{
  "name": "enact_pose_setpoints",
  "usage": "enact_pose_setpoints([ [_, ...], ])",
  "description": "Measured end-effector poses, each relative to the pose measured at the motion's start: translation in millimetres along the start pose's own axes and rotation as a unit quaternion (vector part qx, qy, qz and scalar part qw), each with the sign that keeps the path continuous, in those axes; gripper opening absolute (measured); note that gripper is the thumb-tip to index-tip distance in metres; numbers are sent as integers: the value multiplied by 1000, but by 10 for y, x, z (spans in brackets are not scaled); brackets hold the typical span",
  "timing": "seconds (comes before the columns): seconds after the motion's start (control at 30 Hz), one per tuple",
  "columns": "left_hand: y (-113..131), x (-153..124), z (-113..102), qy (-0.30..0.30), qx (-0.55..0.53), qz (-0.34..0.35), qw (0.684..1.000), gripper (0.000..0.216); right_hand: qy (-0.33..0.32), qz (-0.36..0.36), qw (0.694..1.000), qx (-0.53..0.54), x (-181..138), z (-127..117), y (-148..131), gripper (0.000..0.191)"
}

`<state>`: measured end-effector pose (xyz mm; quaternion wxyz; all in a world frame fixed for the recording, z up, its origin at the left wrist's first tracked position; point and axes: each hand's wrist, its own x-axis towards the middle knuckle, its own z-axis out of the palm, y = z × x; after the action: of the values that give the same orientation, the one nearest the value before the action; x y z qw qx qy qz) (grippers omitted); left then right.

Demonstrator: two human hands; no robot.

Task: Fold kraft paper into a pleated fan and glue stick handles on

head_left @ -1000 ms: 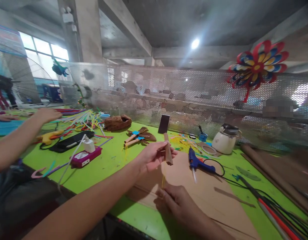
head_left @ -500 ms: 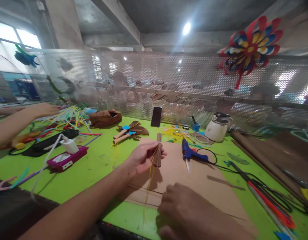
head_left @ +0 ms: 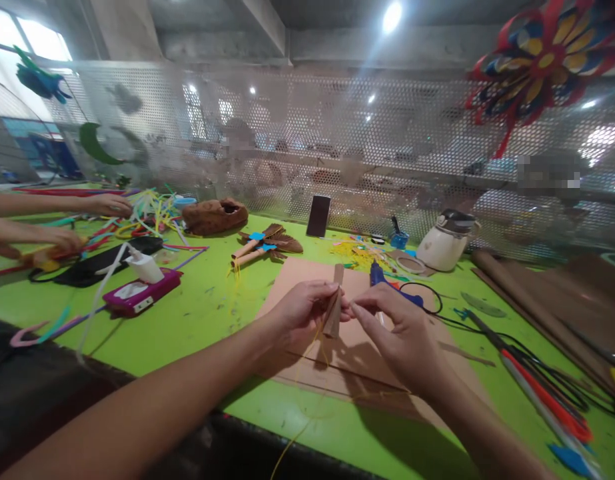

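Observation:
My left hand (head_left: 302, 312) is closed round a folded brown paper fan piece (head_left: 334, 308), held upright above a sheet of brown cardboard (head_left: 312, 270). A thin yellow strand (head_left: 307, 353) hangs down from it. My right hand (head_left: 402, 330) has come up beside the piece, its fingertips pinched at its right edge. Just behind my right hand lies a blue glue gun (head_left: 377, 273) with a black cord.
The green table (head_left: 207, 313) carries finished brown fans (head_left: 267, 245), a dark phone standing upright (head_left: 318, 216), a white pot (head_left: 442, 248), a pink box with a charger (head_left: 140, 293), coloured strips and rolls of brown paper (head_left: 537, 300). Another person's hands (head_left: 62, 237) work at the far left. A perforated screen runs behind.
My right hand has risen from the cardboard to the paper piece and now pinches it. My left hand kept hold of the piece. The view has tilted down.

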<state>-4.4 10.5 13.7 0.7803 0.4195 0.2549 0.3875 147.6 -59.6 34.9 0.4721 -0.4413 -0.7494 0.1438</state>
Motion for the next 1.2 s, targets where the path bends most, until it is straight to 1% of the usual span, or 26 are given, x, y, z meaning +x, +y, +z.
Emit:
enact_pose_setpoints([
  [0.1,-72,22,2,-9,32,32,999,12,10,104,994,15,0,84,58,14],
  [0.13,-89,29,6,-9,39,44,998,13,14,129,991,16,3,107,81,16],
  [0.2,-111,36,23,-9,42,63,997,15,21,151,988,7,12,141,123,20],
  [0.37,-144,25,54,-38,29,40,998,20,38,153,987,-16,31,177,177,27],
  [0.43,-161,23,47,-34,31,31,998,22,41,157,987,-15,28,192,182,28],
  [0.6,-191,30,25,-33,31,19,999,19,26,191,981,38,13,226,172,32],
  [0.8,-151,26,51,-41,7,19,999,10,48,193,976,92,-7,259,169,34],
  [0.9,-103,10,56,-52,-12,11,999,7,57,183,976,100,-27,261,176,32],
  [1.0,-68,1,30,-78,-12,-1,997,12,85,150,983,62,-17,178,248,32],
  [1.07,-61,2,5,-85,-19,-20,996,16,95,123,988,8,33,47,366,30],
  [1.13,-60,1,-13,-75,-28,-39,996,17,53,103,991,-71,124,-136,541,28],
  [1.17,-59,-1,-16,-64,-31,-43,997,17,25,97,986,-135,179,-234,641,29],
  [1.2,-56,-3,-16,-52,-34,-45,997,18,-2,91,972,-217,234,-329,745,30],
])
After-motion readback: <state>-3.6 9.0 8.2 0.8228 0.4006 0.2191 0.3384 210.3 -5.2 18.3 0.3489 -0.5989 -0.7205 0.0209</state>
